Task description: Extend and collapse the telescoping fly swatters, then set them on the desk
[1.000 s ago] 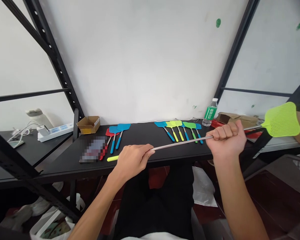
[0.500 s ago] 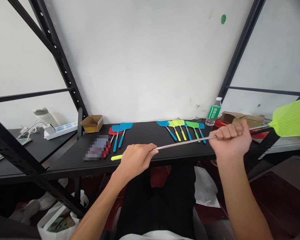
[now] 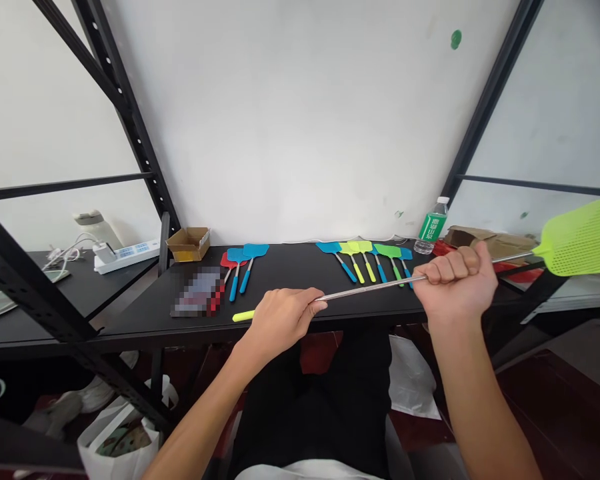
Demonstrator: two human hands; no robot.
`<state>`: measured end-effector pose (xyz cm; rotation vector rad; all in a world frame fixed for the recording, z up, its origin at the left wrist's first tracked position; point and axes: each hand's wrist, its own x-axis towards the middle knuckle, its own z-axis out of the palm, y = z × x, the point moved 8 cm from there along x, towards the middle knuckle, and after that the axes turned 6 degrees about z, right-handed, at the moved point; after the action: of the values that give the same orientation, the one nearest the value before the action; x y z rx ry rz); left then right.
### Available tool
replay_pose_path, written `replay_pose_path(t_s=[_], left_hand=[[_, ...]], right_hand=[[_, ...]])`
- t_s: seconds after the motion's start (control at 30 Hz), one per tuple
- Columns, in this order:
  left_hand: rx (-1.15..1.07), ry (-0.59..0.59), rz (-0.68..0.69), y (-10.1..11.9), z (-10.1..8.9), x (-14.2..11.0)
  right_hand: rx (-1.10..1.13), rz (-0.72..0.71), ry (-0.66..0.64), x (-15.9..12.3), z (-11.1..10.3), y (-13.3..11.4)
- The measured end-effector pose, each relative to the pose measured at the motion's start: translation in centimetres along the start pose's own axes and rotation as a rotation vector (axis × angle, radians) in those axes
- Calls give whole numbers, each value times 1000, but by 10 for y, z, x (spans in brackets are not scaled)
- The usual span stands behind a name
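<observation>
A yellow-green fly swatter with a perforated plastic head and a long, thin metal rod (image 3: 577, 237) is being held in both bare hands, across the front edge of a black counter (image 3: 300, 270). The yellow grip end is being gripped by the left hand (image 3: 285, 317); its fingers are being kept closed around the swatter, with the tip of the grip sticking out on one side and the rod on the other. The rod is being clasped near the head by the right hand (image 3: 457, 280), whose fingers are being curled into a fist about it. The rod is being tilted slightly, its head end to the right and higher in view.

At the back right of the counter, six swatters with blue, yellow and green heads (image 3: 390, 251) are lying in a row, some overlapping. Near them a clear plastic bottle with a green label and white cap (image 3: 433, 228) is standing upright. At the left, two blue swatters (image 3: 256, 251) are lying beside a red swatter (image 3: 226, 261), which is being partly hidden by a pixelated patch. Behind these, an open brown cardboard box (image 3: 189, 245) is resting near the wall (image 3: 300, 120).
</observation>
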<state>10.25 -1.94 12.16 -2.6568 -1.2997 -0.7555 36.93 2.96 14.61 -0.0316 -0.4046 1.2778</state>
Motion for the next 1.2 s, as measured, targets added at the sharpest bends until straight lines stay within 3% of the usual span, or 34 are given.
replay_pose_path(t_s=[0.43,0.9,1.2], left_hand=[[-43,-22,-27,3,4,0],[-40,-43,-92,6,17,2],[-147,1,-91,20,28,7]], right_hand=[[-76,40,-32,-6,1,22],[-123,139,3,-12,-8,65],[-158,258,-12,-35,-2,104]])
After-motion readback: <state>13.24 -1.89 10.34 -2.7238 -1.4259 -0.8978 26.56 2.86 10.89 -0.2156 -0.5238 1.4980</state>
